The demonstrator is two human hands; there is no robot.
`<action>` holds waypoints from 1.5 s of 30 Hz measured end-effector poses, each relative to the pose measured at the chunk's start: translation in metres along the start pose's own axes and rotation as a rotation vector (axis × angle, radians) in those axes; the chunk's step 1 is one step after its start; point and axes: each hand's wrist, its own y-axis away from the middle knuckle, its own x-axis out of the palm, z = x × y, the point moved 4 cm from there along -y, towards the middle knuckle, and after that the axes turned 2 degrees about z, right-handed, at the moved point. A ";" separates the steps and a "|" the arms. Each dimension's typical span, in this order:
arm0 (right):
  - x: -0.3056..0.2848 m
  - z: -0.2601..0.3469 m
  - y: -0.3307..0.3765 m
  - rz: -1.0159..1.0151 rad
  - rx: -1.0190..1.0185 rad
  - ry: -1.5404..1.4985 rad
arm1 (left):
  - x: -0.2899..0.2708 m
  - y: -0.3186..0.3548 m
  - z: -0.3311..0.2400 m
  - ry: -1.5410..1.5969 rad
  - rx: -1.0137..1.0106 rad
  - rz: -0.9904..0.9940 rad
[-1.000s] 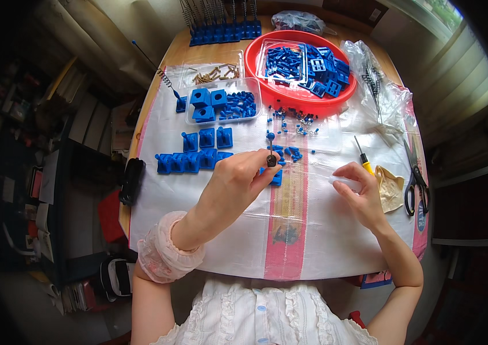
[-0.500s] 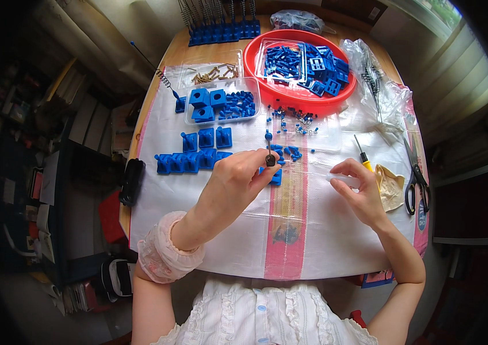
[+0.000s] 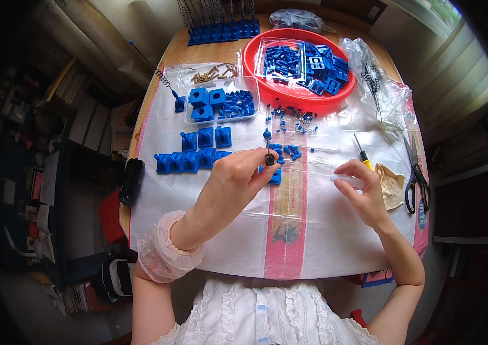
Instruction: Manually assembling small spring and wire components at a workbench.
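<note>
My left hand point(image 3: 233, 175) pinches a thin dark rod point(image 3: 268, 147) over the middle of the table, with a blue bead point(image 3: 267, 134) on it and a dark, thicker end at my fingertips. Under those fingers lies a blue block point(image 3: 275, 177), partly hidden. Small blue parts point(image 3: 293, 152) are scattered just beyond. To the right, my right hand point(image 3: 364, 192) holds a small whitish translucent piece point(image 3: 352, 181) between thumb and fingers; its exact kind is unclear. Beside that hand lie a yellow-handled screwdriver point(image 3: 363, 154) and a beige cloth-like piece point(image 3: 390, 188).
Blue bases with pegs point(image 3: 183, 162) stand in rows at left, below a clear tray point(image 3: 222, 122) of blue parts. A red basin point(image 3: 318, 102) is at the back. Black scissors point(image 3: 417, 177) and a plastic bag point(image 3: 390, 103) lie right; a black case point(image 3: 133, 181) sits left.
Both hands have barely moved. The whitish piece in my right hand shows slightly more and has shifted a little to the right.
</note>
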 end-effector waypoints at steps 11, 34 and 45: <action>0.010 -0.003 0.027 -0.024 0.055 -0.128 | 0.000 -0.001 -0.001 -0.002 0.010 -0.008; 0.026 0.005 0.066 0.075 0.090 -0.383 | 0.001 0.000 0.002 -0.003 -0.013 0.015; 0.028 0.003 0.072 -0.045 0.014 -0.276 | 0.004 -0.002 0.002 -0.043 -0.065 0.011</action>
